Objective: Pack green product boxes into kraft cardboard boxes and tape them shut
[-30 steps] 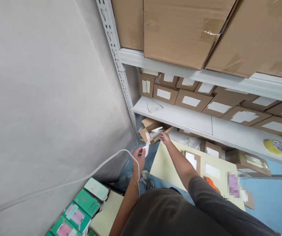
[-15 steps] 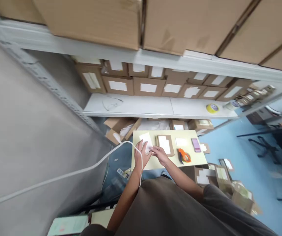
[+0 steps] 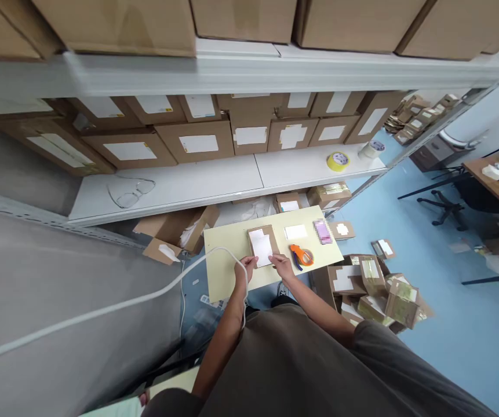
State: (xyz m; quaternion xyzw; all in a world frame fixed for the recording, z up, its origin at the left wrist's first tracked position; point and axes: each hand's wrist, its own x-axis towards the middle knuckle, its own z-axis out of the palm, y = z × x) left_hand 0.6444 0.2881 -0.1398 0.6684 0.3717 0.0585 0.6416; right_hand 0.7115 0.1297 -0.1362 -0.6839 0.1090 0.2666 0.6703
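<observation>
My left hand (image 3: 244, 269) and right hand (image 3: 282, 266) are both drawn narrow, thumbs and fingers pinching the near edge of the label (image 3: 261, 247), one at each side. The label lies over the box (image 3: 274, 236) on the table (image 3: 226, 243) — how hard I press, I cannot tell. Just beyond my right hand sits the orange tool (image 3: 300, 255); the white card (image 3: 295, 231) and pink pack (image 3: 322, 231) lie farther right. A white cord (image 3: 145, 304) runs to my left wrist — the open carton (image 3: 175, 229) stands off the table's left side.
</observation>
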